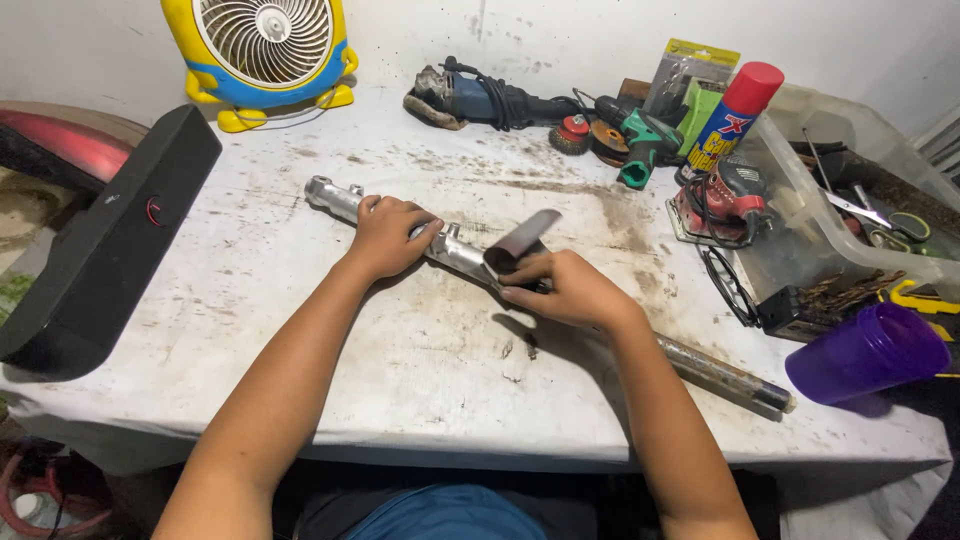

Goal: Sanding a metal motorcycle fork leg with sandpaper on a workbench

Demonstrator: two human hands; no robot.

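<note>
Across the stained white surface [300, 330] lies a long metal fork tube [460, 255], cast grey at one end and rusty at the other, my left hand [388, 235] clamped over it while my right hand's [570, 290] fingers pinch a curled strip of sandpaper [520, 240] against it.

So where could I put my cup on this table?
Bare room lies on the white table between the black speaker and the left hand, and along the near edge. It is crowded by the clear plastic bin and green drill.
</note>
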